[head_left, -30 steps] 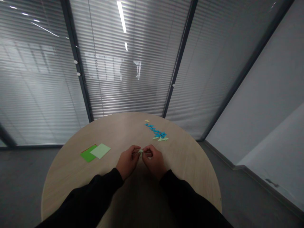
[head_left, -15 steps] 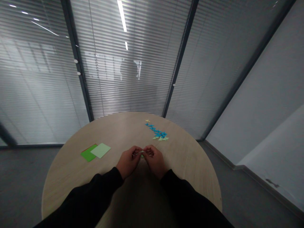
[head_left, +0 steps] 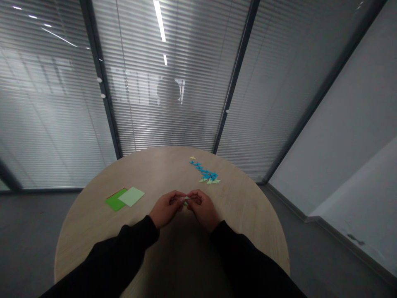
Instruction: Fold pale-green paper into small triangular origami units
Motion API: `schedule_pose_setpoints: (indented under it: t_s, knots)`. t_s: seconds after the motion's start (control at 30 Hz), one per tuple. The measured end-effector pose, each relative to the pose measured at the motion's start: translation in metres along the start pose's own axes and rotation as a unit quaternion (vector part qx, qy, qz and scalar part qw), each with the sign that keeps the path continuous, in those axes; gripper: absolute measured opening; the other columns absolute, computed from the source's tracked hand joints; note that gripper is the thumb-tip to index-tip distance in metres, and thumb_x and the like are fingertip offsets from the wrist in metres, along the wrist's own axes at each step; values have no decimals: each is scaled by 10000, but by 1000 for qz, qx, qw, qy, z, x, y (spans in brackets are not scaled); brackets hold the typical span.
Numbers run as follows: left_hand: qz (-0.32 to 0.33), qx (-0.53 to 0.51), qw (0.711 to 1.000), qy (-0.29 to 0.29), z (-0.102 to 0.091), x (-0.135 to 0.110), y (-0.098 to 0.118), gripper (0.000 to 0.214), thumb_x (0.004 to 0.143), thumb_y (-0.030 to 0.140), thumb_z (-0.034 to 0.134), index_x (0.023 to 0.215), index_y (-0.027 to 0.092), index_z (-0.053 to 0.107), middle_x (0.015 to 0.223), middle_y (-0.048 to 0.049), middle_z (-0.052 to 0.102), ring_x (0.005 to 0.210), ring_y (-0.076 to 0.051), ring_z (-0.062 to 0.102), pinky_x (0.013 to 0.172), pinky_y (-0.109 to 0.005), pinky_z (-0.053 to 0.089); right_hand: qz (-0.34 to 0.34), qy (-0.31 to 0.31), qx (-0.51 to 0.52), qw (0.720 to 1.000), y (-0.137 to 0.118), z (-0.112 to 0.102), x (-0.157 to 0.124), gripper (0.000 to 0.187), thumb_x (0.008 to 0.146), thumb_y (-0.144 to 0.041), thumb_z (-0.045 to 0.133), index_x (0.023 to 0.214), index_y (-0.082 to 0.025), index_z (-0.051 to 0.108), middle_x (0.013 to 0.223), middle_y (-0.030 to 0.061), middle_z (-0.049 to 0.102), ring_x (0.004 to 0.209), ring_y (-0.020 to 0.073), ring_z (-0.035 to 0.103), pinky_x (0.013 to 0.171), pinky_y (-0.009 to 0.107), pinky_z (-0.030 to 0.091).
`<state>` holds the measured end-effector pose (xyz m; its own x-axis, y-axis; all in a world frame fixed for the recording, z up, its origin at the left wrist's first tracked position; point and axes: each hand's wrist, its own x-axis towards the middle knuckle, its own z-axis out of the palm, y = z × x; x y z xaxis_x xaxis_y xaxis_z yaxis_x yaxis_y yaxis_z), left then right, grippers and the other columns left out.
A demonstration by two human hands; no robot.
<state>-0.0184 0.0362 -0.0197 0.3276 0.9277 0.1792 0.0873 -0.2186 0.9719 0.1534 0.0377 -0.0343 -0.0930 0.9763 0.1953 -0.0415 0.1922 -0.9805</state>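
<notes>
Close together over the middle of the round table, my left hand [head_left: 166, 208] and my right hand [head_left: 203, 210] pinch a small folded piece of light green paper [head_left: 186, 199]. Most of the paper is hidden behind my fingers, so its folded shape is hard to make out. Beyond my hands lie several folded blue paper pieces [head_left: 204, 171] in a slanting row. Folded pale green paper pieces [head_left: 213, 181] sit at its near end, and a small yellow folded paper piece [head_left: 192, 157] at its far end.
On the left of the wooden table [head_left: 248, 215] lies a stack of green paper sheets [head_left: 114, 202], with a pale green sheet [head_left: 132, 196] overlapping it. Glass panels with blinds [head_left: 173, 124] stand behind the table, and a white wall [head_left: 347, 136] is at the right.
My left hand and forearm have shifted slightly left, and its fingers have changed their grip on the paper. My right hand stays nearly in place. The papers on the table have not moved.
</notes>
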Motion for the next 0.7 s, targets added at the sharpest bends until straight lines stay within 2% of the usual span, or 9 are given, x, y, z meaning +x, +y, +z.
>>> schedule_pose_setpoints:
  t_s: [0.2,0.33,0.43,0.57,0.7]
  knots:
    - [-29,-80,996,4,-2,2,2,402,820,496,680,980,127,677,785,-68,709,674,-150,625,666,-285,489,14,-53,23,998,-12,-4,-2,299,766,-386,765,937,-188,622,725,-13,641,591,109,569,572,236,456]
    - [-66,-167,984,4,-1,1,3,441,757,503,757,966,123,677,767,-54,701,656,-135,628,669,-278,512,-15,-53,-39,998,-21,-7,-4,290,789,-391,740,980,-192,650,603,-43,579,558,121,544,548,239,423]
    - [-98,-251,963,9,1,0,4,439,711,461,818,959,126,678,779,-43,698,675,-128,643,696,-275,536,-43,-37,-67,996,-24,-7,-5,254,813,-377,713,988,-199,667,621,-38,579,585,131,563,574,252,449]
    - [-119,-319,940,15,3,-2,6,406,708,401,844,960,125,684,829,-53,711,719,-129,673,743,-268,561,-123,-33,-66,990,-22,-7,-3,155,830,-345,698,907,-211,682,833,16,650,674,142,606,628,272,502]
    - [-131,-338,932,18,3,-4,9,319,769,349,808,951,117,686,835,-66,716,702,-126,681,731,-260,577,-226,-33,-140,963,-22,-8,-2,99,880,-307,666,915,-230,718,911,40,670,800,170,639,704,291,524]
